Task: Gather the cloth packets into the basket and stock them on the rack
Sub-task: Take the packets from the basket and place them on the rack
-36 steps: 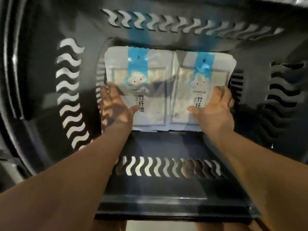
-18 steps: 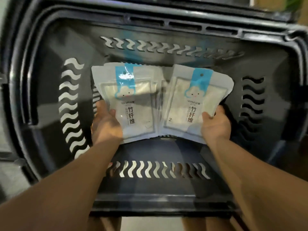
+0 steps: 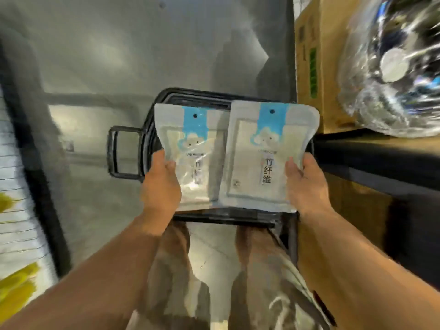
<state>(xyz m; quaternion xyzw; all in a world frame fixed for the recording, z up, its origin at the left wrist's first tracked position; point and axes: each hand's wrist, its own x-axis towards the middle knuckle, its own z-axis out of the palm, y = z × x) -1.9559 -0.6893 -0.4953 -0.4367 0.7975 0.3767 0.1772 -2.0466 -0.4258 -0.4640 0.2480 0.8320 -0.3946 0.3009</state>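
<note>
left hand (image 3: pixel 162 186) gripped left packet (image 3: pixel 195 144) at its lower left edge | right hand (image 3: pixel 307 186) gripped right packet (image 3: pixel 254 160) | packets side by side, edges overlapping, raised above black basket (image 3: pixel 221 216) | shelf (image 3: pixel 371 158) just right

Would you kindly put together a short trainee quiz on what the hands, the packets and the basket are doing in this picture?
1. True or false: the left hand holds the left packet and the right hand holds the right packet.
2. Where is the basket? A: on a table. B: on the floor, beneath the packets. C: hanging from a hook.
3. What colour is the strip at the top of each packet?

Key: 1 true; 2 B; 3 blue.
</note>
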